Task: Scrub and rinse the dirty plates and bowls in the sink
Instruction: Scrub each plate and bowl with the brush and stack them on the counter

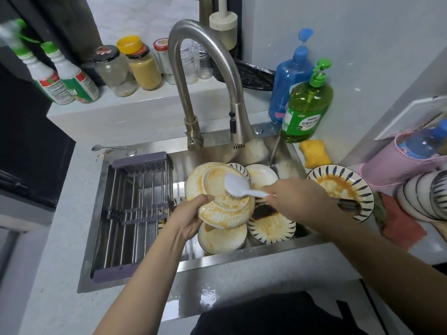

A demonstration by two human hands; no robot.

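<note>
- Head view had us over the stainless steel sink (101, 189), scrubbing a white ribbed plate smeared with orange sauce (219, 197), which was held tilted above the other dirty plates.
- Best bet, we figured: keep the plate angled and work the bristles around the sauce ring, then rinse under the curved steel faucet (205, 76).
- Our left hand (191, 220) was clamped on the plate's lower rim.
- Our right hand (294, 198) was closed round the white plastic dish brush (238, 186), bristles down on the plate.
</note>
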